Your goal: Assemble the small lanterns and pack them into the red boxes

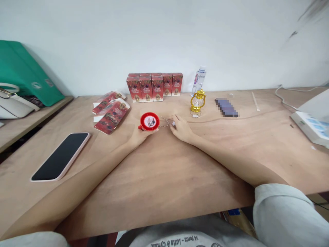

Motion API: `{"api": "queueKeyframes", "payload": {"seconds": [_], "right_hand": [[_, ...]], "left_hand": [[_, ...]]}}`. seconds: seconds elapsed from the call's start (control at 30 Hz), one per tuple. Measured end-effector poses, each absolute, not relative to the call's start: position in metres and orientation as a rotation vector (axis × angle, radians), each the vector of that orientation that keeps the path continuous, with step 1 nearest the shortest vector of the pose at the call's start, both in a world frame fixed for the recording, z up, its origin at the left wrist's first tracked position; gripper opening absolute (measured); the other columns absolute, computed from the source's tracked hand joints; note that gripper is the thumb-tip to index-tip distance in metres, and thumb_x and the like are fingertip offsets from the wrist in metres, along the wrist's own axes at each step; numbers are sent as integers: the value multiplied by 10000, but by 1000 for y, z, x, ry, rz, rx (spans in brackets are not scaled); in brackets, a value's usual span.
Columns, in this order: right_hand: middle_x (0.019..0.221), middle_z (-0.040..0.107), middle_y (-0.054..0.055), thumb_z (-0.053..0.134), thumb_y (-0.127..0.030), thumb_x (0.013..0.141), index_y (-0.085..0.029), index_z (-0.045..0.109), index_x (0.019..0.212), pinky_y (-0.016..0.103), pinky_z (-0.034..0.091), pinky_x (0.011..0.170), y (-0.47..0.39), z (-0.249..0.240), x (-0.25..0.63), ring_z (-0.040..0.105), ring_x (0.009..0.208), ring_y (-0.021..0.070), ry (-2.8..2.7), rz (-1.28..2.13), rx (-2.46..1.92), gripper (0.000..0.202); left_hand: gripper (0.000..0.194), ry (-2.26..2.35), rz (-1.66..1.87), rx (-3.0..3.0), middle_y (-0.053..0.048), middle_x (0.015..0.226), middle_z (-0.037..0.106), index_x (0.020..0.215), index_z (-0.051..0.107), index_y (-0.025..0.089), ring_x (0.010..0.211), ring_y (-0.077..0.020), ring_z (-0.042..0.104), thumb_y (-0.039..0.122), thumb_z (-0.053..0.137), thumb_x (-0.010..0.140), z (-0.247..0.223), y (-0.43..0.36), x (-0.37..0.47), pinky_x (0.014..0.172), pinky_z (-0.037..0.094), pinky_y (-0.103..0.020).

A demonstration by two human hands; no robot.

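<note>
A red round object with a pale printed disc in its centre is held in my left hand, whose fingers wrap under it. Just to its right, my right hand is closed at the fingertips on the end of a thin wire with a small pale tag. The wire lies between the two hands, its left end close to the red object. A small gold lantern stands upright on the table beyond my right hand, with a little tag at its base.
Red boxes stand in rows by the wall, and more lie at the left. A water bottle is behind the lantern. Phones lie left and right. Bags fill the far left; a white box sits right.
</note>
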State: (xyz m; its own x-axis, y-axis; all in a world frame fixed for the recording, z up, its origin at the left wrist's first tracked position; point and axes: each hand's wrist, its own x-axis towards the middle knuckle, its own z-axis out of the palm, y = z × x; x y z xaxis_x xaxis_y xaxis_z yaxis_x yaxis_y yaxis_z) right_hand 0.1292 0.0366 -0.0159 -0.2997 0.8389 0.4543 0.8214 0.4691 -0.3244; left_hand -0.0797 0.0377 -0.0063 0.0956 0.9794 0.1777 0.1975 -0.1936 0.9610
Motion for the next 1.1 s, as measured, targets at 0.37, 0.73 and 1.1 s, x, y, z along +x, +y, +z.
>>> {"api": "queueKeyframes", "payload": {"seconds": [0.37, 0.73, 1.1], "right_hand": [[1202, 609, 199, 445, -217, 911, -79, 549, 1227, 459, 395, 973, 31, -9, 124, 530, 1121, 327, -2156, 8, -1739, 361], [1220, 592, 164, 393, -138, 909, -157, 492, 1188, 402, 475, 891, 34, -15, 130, 598, 1044, 258, -2141, 163, -1377, 296], [1036, 683, 101, 452, -88, 809, -174, 543, 1051, 390, 506, 867, 49, -26, 135, 662, 896, 202, -1819, 491, -1211, 273]], "left_hand": [[447, 1232, 1106, 1768, -83, 1060, 708, 947, 675, 148, 1081, -284, 614, 383, 802, 588, -1, 36, -83, 923, 514, -410], [430, 1224, 1146, 1738, -82, 1023, 711, 930, 672, 148, 1047, -282, 623, 355, 809, 578, -5, 39, -83, 894, 520, -413], [433, 1218, 1135, 1769, -93, 1033, 716, 926, 669, 141, 1055, -285, 627, 369, 805, 583, -4, 38, -84, 931, 513, -432]]}}
